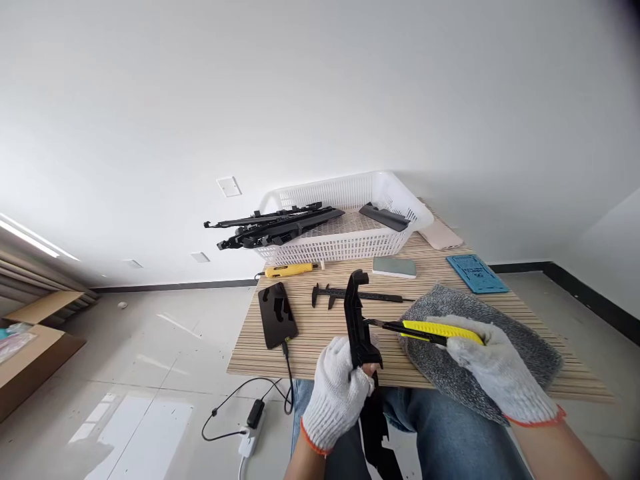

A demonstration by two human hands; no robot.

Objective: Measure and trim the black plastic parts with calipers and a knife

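Note:
My left hand, in a white knit glove, is closed around a long black plastic trim piece. The upper end of the piece rises above the table, and its lower part hangs down between my knees. In my gloved right hand is a yellow utility knife, held level with its blade pointing left. The blade tip meets or nearly meets the edge of the black piece; exact contact is hard to tell. Beneath my right hand lies a grey cloth.
A white plastic basket with several black trim pieces stands at the back. Black calipers, a sharpening stone, a yellow corded tool, a black phone on a cable and a blue pad lie on the table.

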